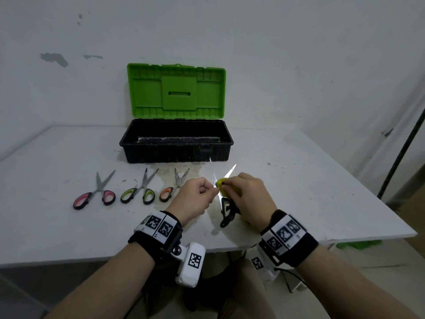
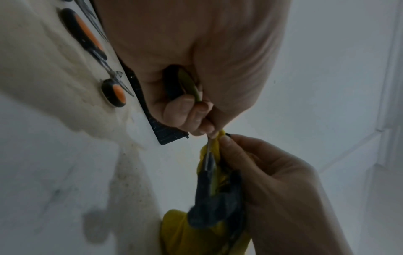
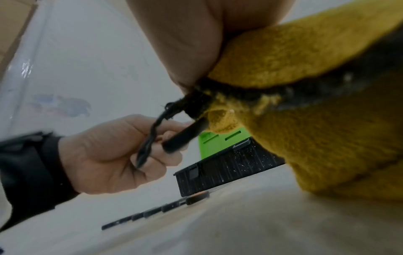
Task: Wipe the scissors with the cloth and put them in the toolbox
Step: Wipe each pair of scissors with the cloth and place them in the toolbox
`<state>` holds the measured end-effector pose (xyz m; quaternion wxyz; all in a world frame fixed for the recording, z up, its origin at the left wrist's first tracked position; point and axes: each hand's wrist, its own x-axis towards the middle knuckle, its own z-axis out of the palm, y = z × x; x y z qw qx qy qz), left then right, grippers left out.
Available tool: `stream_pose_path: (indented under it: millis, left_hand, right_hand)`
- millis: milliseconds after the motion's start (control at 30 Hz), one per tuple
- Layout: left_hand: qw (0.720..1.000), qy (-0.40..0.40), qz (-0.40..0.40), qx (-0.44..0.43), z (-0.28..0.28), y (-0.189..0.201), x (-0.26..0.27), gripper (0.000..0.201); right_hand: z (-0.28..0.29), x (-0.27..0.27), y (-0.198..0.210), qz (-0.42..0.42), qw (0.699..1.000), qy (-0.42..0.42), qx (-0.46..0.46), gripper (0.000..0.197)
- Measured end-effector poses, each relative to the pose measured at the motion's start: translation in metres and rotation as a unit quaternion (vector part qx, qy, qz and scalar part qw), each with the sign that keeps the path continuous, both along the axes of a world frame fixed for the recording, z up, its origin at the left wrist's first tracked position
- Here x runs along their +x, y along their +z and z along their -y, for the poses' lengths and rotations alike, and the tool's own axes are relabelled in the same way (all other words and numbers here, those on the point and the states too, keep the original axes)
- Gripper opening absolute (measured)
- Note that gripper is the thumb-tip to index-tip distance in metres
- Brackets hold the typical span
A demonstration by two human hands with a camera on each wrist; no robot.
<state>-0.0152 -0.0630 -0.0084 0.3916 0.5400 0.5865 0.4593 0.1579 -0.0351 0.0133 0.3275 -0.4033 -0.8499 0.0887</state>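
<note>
A pair of black-and-yellow-handled scissors (image 1: pixel 226 209) is held above the table with its blades spread. My left hand (image 1: pixel 212 188) pinches the left blade (image 1: pixel 214 178) between thumb and fingertips (image 2: pixel 202 127). My right hand (image 1: pixel 226 184) grips a yellow cloth (image 1: pixel 222 182) bunched at the base of the right blade (image 1: pixel 230 170). In the left wrist view the cloth (image 2: pixel 174 229) hangs below the dark handles (image 2: pixel 214 207). The toolbox (image 1: pixel 177 155), black with a green lid (image 1: pixel 176 90), stands open just behind the hands.
Three more scissors lie in a row left of my hands: pink-handled (image 1: pixel 94 195), green-handled (image 1: pixel 138 192) and orange-handled (image 1: pixel 171 191). A wet stain (image 1: pixel 165 180) marks the white table (image 1: pixel 310 180) under them. The table's front edge is near my wrists.
</note>
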Motion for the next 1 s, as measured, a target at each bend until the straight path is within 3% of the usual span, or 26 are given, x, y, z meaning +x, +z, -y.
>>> stream_pose_path:
  millis: [167,400,500,700,867,1000]
  left_hand:
    - [0.999,-0.014,-0.025,0.021,0.004,0.001,-0.003,0.02]
    - [0.998,-0.026,-0.062,0.015,0.007,-0.003,-0.01,0.018]
    - [0.999,-0.012,-0.047,0.007,0.005,-0.004,-0.01,0.018]
    - [0.996,-0.017,-0.077,0.039,0.004,-0.003,-0.005,0.016]
    - [0.988,-0.021,-0.13,0.079,0.008,-0.003,-0.009,0.017]
    - [0.993,-0.026,-0.108,0.039,0.008,-0.005,-0.012,0.017]
  right_hand:
    - [-0.008,0.0,-0.003,0.01,1.0,-0.02,0.002,0.02]
    - [-0.039,0.016,0.019,-0.016,0.99,-0.135,-0.02,0.02]
    - [-0.026,0.014,0.021,-0.033,0.993,-0.113,0.003,0.017]
    - [0.003,-0.009,0.002,0.022,1.0,-0.02,0.005,0.019]
    - [-0.016,-0.003,0.007,-0.003,0.997,-0.077,0.0,0.021]
    - [-0.035,0.011,0.017,-0.024,0.99,-0.135,-0.026,0.018]
